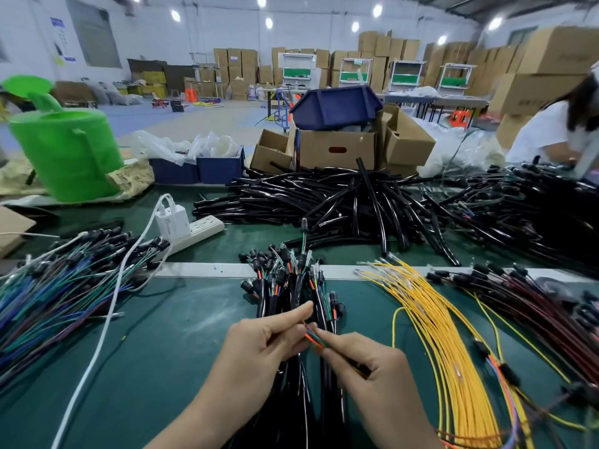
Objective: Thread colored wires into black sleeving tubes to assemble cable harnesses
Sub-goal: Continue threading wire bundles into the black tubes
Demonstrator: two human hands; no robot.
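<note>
The surface (pixel 168 335) is covered with a dark green mat. At the middle of its near edge the left hand (pixel 259 348) and the right hand (pixel 366 364) meet, and both pinch the same colored wires (pixel 312 340), orange and green, between thumb and fingertips. Under the hands lies a bundle of harnesses (pixel 291 286).

Near the far edge there is a big heap of black sleeving tubes (pixel 340 199). Yellow wires (pixel 437 335) spread toward the right near corner, and blue and green wires (pixel 48 286) cover the left side. A white power strip (pixel 197 231) lies beside them.

At the far left corner stands a green bucket (pixel 64 150). Behind the tubes are open cardboard boxes (pixel 337 149) with a blue bin (pixel 337 106) on top. The room is a large hall. Stacked cartons (pixel 382 59) stand along its back wall.
</note>
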